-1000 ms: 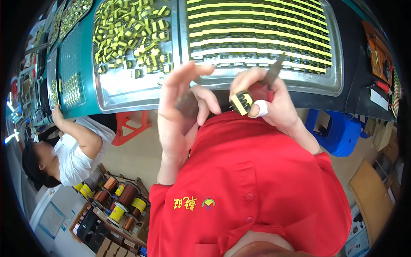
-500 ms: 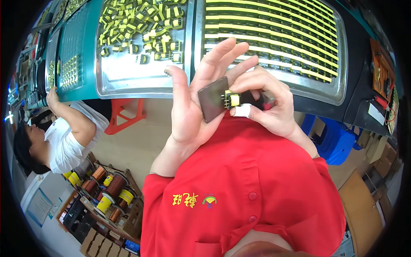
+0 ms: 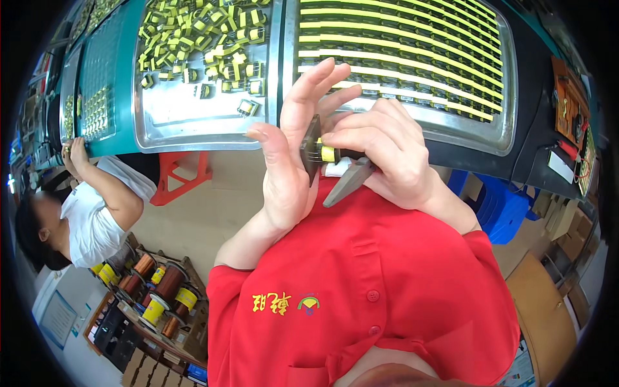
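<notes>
My left hand (image 3: 287,174) holds a dark, flat square plate (image 3: 311,151) against its palm, with the thumb and fingers stretched out. The plate is seen nearly edge-on. Between the fingertips of my right hand (image 3: 387,151) is a small transformer (image 3: 329,153), a black part with yellow tape. Its metal pins point at the plate and seem to touch it. The same hand also keeps a dark pair of pliers (image 3: 351,182) in its grasp, jaws jutting toward my chest. White tape wraps one right fingertip; the pliers' handles are hidden by the hand.
Ahead to the left, a metal tray (image 3: 187,126) holds loose yellow-and-black transformers. Beside it, another metal tray (image 3: 503,129) carries similar parts in rows. A co-worker (image 3: 103,200) sits at the left. Wire spools (image 3: 171,284) stand lower left, a blue stool (image 3: 493,209) right.
The plate has turned from face-on to nearly edge-on. My right hand has rolled over, bringing the pliers' jaws into view. My left thumb no longer covers a loose transformer at the tray's near side.
</notes>
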The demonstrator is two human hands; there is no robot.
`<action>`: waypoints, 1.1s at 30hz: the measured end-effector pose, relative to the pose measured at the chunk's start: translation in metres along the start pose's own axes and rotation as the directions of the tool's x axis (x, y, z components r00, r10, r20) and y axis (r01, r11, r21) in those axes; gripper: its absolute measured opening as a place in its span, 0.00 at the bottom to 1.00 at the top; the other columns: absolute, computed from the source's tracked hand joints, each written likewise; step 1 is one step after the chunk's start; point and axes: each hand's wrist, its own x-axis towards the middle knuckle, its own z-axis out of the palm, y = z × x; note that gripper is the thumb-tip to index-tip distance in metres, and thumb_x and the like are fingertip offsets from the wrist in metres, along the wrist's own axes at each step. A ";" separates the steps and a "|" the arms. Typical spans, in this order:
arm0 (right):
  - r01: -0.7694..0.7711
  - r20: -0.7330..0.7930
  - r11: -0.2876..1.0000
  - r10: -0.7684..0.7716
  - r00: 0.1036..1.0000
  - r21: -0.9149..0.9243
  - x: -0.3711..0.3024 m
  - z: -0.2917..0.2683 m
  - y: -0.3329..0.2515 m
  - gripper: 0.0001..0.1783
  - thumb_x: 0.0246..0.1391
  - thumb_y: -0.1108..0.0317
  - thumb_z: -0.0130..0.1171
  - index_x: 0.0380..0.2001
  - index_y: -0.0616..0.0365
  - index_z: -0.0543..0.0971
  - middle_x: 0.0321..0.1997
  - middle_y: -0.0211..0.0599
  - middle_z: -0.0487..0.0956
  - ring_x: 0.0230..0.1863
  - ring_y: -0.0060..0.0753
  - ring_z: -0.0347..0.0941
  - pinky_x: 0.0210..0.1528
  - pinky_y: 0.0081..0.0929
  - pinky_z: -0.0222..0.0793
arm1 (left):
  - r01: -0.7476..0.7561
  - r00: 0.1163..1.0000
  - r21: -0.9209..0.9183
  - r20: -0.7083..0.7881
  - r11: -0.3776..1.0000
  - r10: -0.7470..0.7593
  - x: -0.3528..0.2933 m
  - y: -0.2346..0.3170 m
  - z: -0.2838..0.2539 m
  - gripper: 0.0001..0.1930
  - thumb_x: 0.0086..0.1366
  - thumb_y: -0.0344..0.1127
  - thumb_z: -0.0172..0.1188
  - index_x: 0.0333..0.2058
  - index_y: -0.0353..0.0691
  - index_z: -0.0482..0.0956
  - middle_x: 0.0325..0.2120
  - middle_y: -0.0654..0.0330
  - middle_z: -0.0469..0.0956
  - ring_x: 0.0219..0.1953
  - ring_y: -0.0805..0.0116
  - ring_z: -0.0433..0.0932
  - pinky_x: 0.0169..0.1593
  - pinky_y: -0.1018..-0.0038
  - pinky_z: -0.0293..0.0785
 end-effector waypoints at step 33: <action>-0.110 0.075 0.993 0.107 0.991 0.036 -0.031 -0.057 -0.007 0.14 0.43 0.64 0.66 0.34 0.54 0.79 0.36 0.35 0.81 0.29 0.24 0.73 0.28 0.20 0.58 | -0.249 0.880 0.265 -0.339 0.932 0.332 0.002 0.026 -0.014 0.29 0.74 0.53 0.35 0.62 0.35 0.52 0.49 0.42 0.73 0.43 0.46 0.79 0.23 0.82 0.66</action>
